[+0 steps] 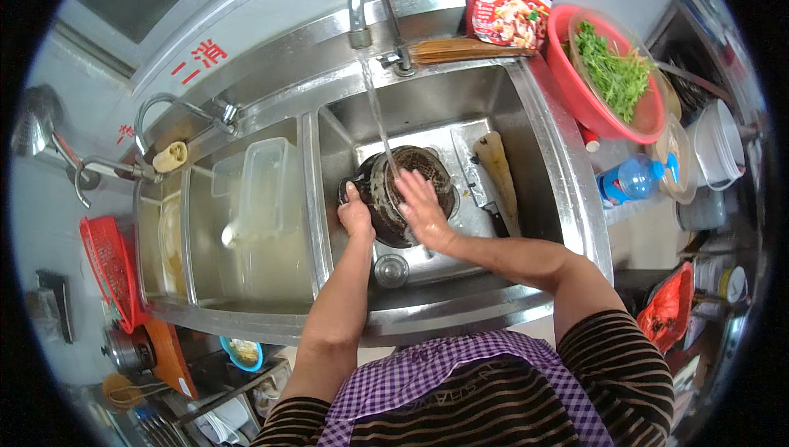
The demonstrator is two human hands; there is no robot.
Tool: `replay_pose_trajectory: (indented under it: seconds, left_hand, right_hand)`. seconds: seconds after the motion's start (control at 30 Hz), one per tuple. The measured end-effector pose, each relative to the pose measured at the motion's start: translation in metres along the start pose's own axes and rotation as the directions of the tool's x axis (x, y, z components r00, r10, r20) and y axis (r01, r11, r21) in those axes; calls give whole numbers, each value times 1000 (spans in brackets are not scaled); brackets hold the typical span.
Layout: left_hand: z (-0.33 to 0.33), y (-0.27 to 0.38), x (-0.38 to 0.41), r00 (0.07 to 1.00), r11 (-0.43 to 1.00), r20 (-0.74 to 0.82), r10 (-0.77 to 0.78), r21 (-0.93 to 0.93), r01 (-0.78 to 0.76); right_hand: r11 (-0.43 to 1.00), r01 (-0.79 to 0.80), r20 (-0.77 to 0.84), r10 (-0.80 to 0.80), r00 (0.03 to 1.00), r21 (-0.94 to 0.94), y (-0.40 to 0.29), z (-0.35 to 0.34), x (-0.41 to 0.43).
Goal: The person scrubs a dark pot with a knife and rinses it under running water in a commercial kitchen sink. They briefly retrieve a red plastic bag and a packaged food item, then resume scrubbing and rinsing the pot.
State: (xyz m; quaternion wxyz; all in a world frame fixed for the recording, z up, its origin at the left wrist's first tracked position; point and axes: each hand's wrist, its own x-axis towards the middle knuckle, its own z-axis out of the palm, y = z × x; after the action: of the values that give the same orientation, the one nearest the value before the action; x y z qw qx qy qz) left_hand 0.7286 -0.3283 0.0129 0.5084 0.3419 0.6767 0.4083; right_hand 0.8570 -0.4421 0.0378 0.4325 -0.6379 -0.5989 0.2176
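A dark mottled pot (425,160), probably earthenware, sits in the right basin of a steel sink. My left hand (356,216) grips its stubby handle. With fingers extended, my right hand (426,211) lies flat over the pot's brown patterned surface and grasps nothing; the part under the palm is hidden. Water (377,102) runs from the tall faucet (359,37) onto the pot beside my right fingertips. To the right of the pot, a kitchen knife (471,169) lies alongside a long pale root vegetable (498,163) with dark spots.
Cloudy water and a clear plastic container (265,182) occupy the middle basin. A drain strainer (391,270) sits below the pot. At right stand a pink bowl (561,77) of leafy greens (616,71) and a blue-labelled bottle (629,181). Wooden skewers (456,51) line the back ledge.
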Motion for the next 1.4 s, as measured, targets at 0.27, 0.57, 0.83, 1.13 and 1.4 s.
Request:
replay_pose_trajectory:
  seconds: [0.27, 0.57, 0.83, 1.13, 1.4]
  left_hand:
    - [14, -3, 5, 999, 1000, 33, -25, -19, 25]
    - [24, -2, -3, 955, 973, 257, 148, 134, -187]
    - [25, 19, -32, 896, 946, 334, 292, 38, -322]
    - [23, 30, -39, 888, 894, 323, 329, 198, -403]
    - [27, 15, -47, 822, 906, 462, 332, 84, -414]
  right_hand:
    - [959, -7, -12, 4, 1000, -284, 31, 25, 127]
    - [857, 56, 283, 107, 953, -513, -31, -32, 129]
    - [792, 378, -44, -452, 891, -480, -41, -10, 69]
    - [697, 8, 39, 29, 999, -717, -28, -17, 102]
    - [727, -185, 401, 550, 732, -661, 89, -56, 164]
